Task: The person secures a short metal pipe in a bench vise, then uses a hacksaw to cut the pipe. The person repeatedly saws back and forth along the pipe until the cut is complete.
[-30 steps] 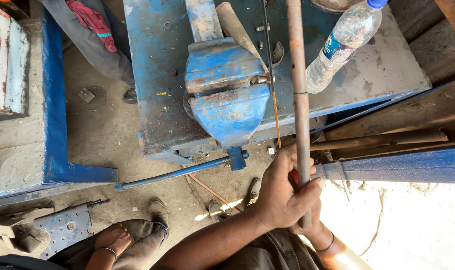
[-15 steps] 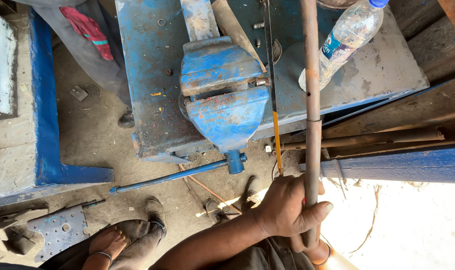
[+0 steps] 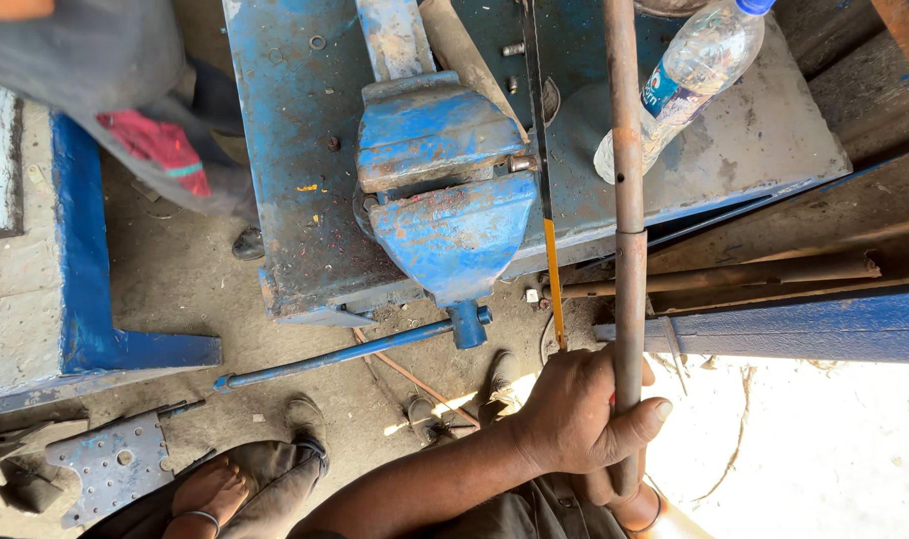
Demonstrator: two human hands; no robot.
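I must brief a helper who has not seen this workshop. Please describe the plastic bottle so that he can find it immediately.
Start at the big blue bench vise bolted to the blue metal table. Look to its right, past the rusty pipe that the hands grip upright, to the grey part of the tabletop. There lies the plastic bottle, on its side: the only clear thing among painted and rusty metal, with a blue cap.

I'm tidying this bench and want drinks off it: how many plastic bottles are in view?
1. A clear plastic bottle with a blue cap lies tilted on the blue workbench, right of the vise, behind the rusty pipe. Others may be hidden off-frame.
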